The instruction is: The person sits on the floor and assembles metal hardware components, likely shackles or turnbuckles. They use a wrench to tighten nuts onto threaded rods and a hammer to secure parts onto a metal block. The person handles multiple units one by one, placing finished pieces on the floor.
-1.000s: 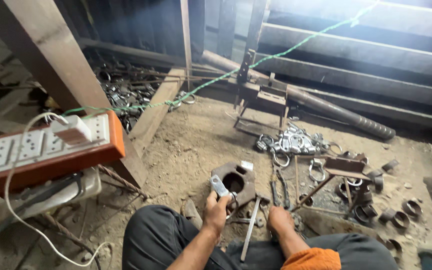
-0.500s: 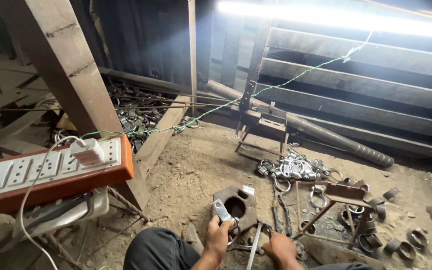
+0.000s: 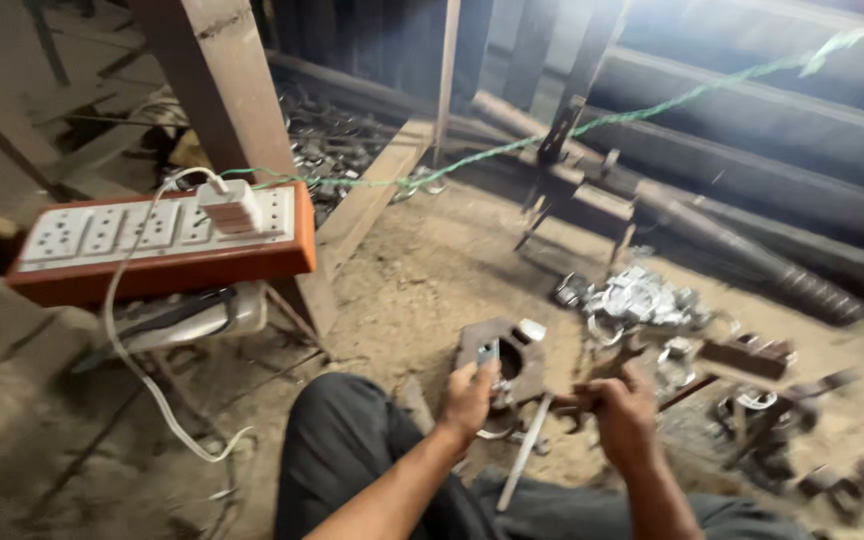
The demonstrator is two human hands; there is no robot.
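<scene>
The left hand [image 3: 467, 398] is closed around a small shiny metal clamp piece [image 3: 488, 352], held over the rusty flat steel block with a round hole [image 3: 508, 350] — just at twelve o'clock of the knee. The right hand [image 3: 620, 412] is wrapped around a dark rusty spanner-like tool [image 3: 592, 385] at three o'clock of the block; best to keep the piece square and steady over the hole.

Orange-edged white power strip [image 3: 157, 240], green cord [image 3: 652, 105], silvery metal clamps [image 3: 642, 300], dark trousers [image 3: 352, 450].

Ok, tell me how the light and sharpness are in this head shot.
Head view: strong glare washes out the upper right, behind the green cord; motion blur smears the whole frame, worst on the right hand and the metal parts beyond it; the left hand and the socket strip read somewhat clearer.
</scene>
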